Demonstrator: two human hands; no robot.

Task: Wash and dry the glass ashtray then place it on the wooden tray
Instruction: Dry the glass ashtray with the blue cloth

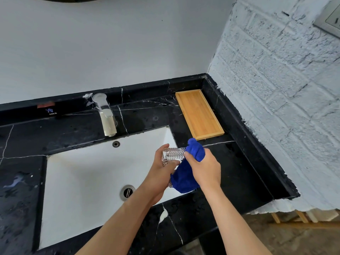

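My left hand [161,173] grips a clear ribbed glass ashtray [173,154], held on edge above the right side of the white sink [82,181]. My right hand [204,168] clutches a blue cloth [185,173] and presses it against the ashtray's right rim. Part of the cloth hangs below the ashtray between both hands. An empty wooden tray [199,114] lies on the black counter behind and to the right of my hands.
A chrome tap [105,115] stands behind the sink, and the drain [127,192] sits low in the basin. The black marble counter [239,172] shows water drops. A white painted brick wall [276,107] borders the counter on the right.
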